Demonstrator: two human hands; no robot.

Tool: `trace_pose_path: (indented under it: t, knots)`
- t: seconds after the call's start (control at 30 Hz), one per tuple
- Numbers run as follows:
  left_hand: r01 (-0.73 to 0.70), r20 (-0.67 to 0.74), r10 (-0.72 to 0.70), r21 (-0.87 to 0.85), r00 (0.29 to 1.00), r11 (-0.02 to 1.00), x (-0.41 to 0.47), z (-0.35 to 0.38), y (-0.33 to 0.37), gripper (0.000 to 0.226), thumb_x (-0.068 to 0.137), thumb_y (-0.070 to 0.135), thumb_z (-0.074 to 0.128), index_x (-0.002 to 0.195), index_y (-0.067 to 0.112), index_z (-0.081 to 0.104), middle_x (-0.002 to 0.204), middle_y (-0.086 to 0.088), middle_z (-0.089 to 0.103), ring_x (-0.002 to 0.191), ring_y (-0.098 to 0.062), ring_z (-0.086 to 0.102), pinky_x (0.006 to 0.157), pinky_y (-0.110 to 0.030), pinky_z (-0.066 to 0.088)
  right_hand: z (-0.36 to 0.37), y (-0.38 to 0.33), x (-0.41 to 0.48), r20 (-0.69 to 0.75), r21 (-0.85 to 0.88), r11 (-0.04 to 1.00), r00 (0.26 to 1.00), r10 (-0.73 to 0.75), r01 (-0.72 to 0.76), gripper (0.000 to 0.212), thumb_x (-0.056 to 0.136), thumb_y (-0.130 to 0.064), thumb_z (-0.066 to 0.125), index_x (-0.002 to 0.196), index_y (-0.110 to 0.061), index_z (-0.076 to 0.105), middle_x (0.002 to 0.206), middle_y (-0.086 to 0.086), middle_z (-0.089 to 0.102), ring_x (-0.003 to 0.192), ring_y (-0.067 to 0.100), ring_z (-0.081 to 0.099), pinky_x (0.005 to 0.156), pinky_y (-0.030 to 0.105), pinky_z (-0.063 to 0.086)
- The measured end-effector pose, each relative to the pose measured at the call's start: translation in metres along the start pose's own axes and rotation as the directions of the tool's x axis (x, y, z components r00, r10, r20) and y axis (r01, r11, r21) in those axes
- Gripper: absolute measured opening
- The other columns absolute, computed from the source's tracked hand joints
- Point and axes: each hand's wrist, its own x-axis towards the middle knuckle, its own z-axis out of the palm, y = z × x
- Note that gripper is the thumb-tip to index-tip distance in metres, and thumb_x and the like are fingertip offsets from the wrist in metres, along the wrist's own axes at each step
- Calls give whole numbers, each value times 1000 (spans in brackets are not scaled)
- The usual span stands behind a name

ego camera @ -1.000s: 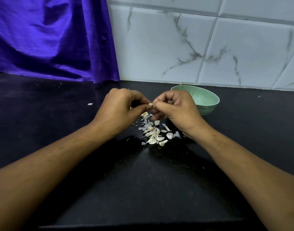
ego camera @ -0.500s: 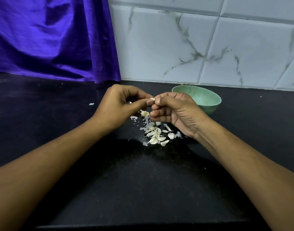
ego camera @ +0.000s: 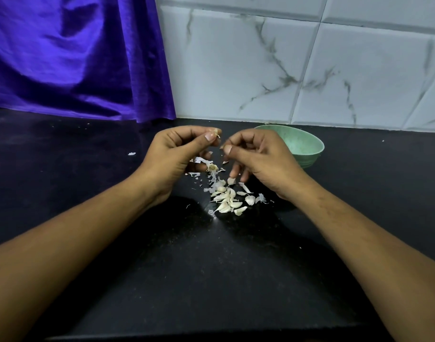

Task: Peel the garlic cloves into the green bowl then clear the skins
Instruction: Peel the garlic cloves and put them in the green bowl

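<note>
Glossy black counter (ego camera: 211,267): left hand (ego camera: 172,154) pinches a papery clove (ego camera: 214,131), right hand (ego camera: 263,159) curled (contents unclear).

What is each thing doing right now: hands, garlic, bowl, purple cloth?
left hand, pinches a garlic clove at its fingertips.
right hand, thumb and forefinger pinched; holding skin or not, too small to tell.
green bowl, upright on the counter, partly behind the right hand.
garlic pile, cloves and skins loose on the counter.
purple cloth, hanging down to the counter.
</note>
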Motion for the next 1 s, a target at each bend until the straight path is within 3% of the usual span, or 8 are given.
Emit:
trace_pose_path:
  t: [0.17,0.33,0.57,0.7,0.83,1.0]
  knots:
    - [38,-8,-38,9,999,999,-1,0,1,15,90,16,76,105,14,78,95,-3,76,70,-4,62,57,-20,56,-8,1,1,-79,-86,996,996,-39,32,3,92,-15,76,91,-16,75,84,2,76,62,23,75,52,33,53]
    - [50,16,-51,28,999,998,-2,-1,2,16,89,17,77,105,13,78,92,-4,75,73,-10,62,58,-21,55,-7,2,1,-106,-73,997,994,-30,22,16,85,-9,82,85,-13,67,77,4,74,65,24,75,54,34,56]
    - [78,51,-79,30,996,997,-4,2,4,29,77,22,82,103,10,75,85,-6,71,71,-10,62,57,-23,57,0,-2,-2,-57,43,982,981,-184,186,23,88,1,76,104,-14,67,91,7,72,69,26,76,60,27,58]
    - [93,57,-94,29,994,995,-4,2,4,17,83,12,81,99,11,75,83,-5,71,69,-10,63,57,-23,57,0,-1,-1,-34,11,971,971,-238,239,24,90,3,74,105,-16,71,92,9,74,69,25,76,62,22,56]
    - [115,63,-118,36,991,993,-4,2,5,24,78,19,82,100,11,77,94,-13,69,72,-8,62,58,-22,57,-2,0,-1,-54,-35,960,958,-281,279,21,89,0,77,105,-13,74,93,3,76,68,22,75,65,24,57]
    - [137,71,-140,38,988,990,-4,3,6,22,78,20,83,97,11,78,86,-5,69,71,-7,63,57,-21,56,-6,-2,-1,-73,-111,936,937,-343,334,9,88,-5,79,97,-8,79,88,1,75,67,19,74,64,28,57]
